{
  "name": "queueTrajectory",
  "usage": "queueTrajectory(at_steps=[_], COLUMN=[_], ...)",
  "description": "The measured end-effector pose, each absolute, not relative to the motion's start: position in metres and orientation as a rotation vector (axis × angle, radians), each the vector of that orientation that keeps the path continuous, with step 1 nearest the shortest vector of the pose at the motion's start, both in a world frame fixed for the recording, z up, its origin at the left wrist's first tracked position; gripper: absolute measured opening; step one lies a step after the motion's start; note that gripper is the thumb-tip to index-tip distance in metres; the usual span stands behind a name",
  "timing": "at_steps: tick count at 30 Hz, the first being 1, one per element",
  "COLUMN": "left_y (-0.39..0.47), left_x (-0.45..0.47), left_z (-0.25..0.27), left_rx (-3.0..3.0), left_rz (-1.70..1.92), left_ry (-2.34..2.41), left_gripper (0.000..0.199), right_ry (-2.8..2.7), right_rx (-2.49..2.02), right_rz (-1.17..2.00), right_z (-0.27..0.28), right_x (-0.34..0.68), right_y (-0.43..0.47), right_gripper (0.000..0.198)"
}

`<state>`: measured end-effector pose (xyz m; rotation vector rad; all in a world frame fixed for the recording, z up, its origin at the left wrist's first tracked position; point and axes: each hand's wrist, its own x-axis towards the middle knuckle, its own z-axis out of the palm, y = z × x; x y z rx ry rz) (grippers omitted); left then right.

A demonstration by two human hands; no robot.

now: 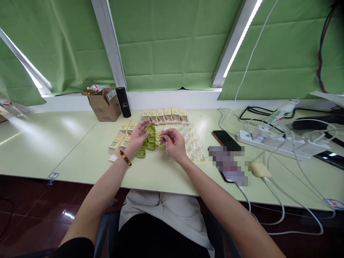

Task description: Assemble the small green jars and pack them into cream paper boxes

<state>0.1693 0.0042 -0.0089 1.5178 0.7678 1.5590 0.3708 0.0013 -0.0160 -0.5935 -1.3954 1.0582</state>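
Observation:
My left hand (139,135) is closed on a small green square container (151,130), holding it tilted above the table. The fingertips of my right hand (174,142) pinch a small pale-yellow piece (161,136) just right of that container; its exact kind is too small to tell. Beneath my hands stand several more green containers (141,153). Between them and my right hand lie small yellow pieces (158,142). Rows of clear plastic pieces (198,144) with yellow spots spread to the right of my right hand.
Small cream cartons with green panels (114,144) stand on the left, and a row of open cartons (168,116) at the back. Behind are a cardboard box (105,107) and a black cylinder (123,103). Phones (226,140), a power strip (271,145) and cables occupy the right side.

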Motion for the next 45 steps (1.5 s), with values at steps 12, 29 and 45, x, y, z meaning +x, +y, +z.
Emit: queueTrajectory(at_steps=[12, 29, 45], left_y=[0.006, 0.009, -0.002], left_x=[0.169, 0.170, 0.176], left_z=[-0.010, -0.014, -0.003], left_rx=[1.503, 1.397, 1.464], left_rz=[1.423, 1.332, 1.230], left_ry=[0.729, 0.815, 0.730], left_gripper=[0.061, 0.061, 0.055], right_ry=[-1.146, -1.055, -1.577], right_rx=[-0.518, -0.507, -0.711], right_rz=[1.320, 1.344, 0.532], right_z=[-0.013, -0.007, -0.007], right_x=[0.379, 0.383, 0.384], right_y=[0.011, 0.011, -0.002], right_gripper=[0.029, 0.039, 0.011])
